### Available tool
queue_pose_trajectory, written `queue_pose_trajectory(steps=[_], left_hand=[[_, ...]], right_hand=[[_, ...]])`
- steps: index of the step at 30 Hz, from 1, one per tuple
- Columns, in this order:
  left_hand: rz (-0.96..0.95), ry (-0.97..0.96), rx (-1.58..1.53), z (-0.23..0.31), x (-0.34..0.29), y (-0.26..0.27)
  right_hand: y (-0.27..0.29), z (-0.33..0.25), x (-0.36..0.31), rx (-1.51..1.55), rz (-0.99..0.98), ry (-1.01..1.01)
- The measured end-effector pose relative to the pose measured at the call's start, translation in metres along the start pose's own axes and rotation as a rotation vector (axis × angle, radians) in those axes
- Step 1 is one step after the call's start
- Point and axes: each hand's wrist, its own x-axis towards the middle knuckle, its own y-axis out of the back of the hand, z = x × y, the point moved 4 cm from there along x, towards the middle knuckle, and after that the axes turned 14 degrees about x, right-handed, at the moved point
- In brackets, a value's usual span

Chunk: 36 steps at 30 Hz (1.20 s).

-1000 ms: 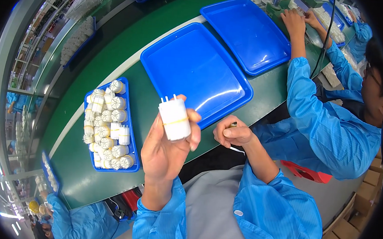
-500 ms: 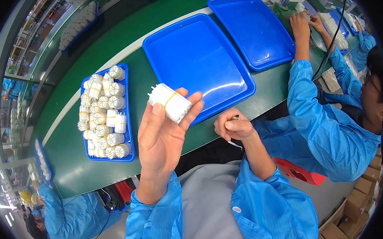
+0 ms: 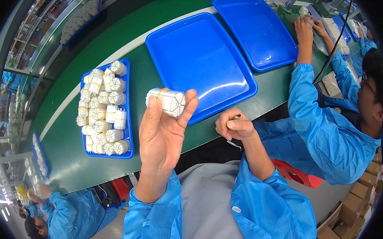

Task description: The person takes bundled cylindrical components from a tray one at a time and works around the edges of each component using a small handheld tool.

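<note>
While the left grip (image 3: 164,139) holds up a white cylinder (image 3: 170,103), the right grip (image 3: 236,125) is curled round a slim piece (image 3: 237,117)

Since the left grip is only partly closed, the cylinder sits between its thumb and its fingertips, with the palm turned up behind. The cylinder lies on its side in the air, its wedge-marked end to the right and a yellow band (image 3: 162,92) round it toward the left. The right grip is nearly a fist, thumb pressed over bent fingers; just the dark end of the slim piece shows. A white strip (image 3: 234,144) pokes out below; whether it belongs to the slim piece, I cannot tell. Blue sleeves (image 3: 152,222) and a grey top (image 3: 208,204) lie nearest the lower edge.

Below the hands is the green tabletop (image 3: 68,166). To the left, a small tray (image 3: 131,148) is heaped with similar cylinders (image 3: 117,98), some on end, some on their sides. Straight ahead is the big tray (image 3: 199,58), bare and blue, its near side partly hidden by the held cylinder. Just beside it, farther off, lies a second blue tray (image 3: 256,33). On the right, a co-worker (image 3: 319,114) in blue sits with both hands at something small, near a red stool (image 3: 295,174).
</note>
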Motion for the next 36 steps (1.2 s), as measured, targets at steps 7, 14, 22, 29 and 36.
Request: queue_pose_trajectory(steps=[7,14,22,29,36], left_hand=[[0.017,0.034,-0.065,-0.003,0.001,0.004],[-0.017,0.13,-0.068,-0.008,0.004,0.018],[0.177,-0.082,0.963,0.022,0.0,0.078],[0.143,-0.116,1.898,0.023,0.004,0.08],[-0.057,-0.14,1.979,0.01,0.014,0.079]], right_hand=[[0.002,0.001,-0.001,0.012,0.003,-0.01],[0.005,0.002,-0.001,0.023,0.003,-0.016],[0.001,-0.002,0.0,0.024,-0.012,-0.009],[0.002,-0.003,-0.003,0.032,-0.017,-0.001],[0.0,-0.003,-0.002,0.037,-0.014,0.004]])
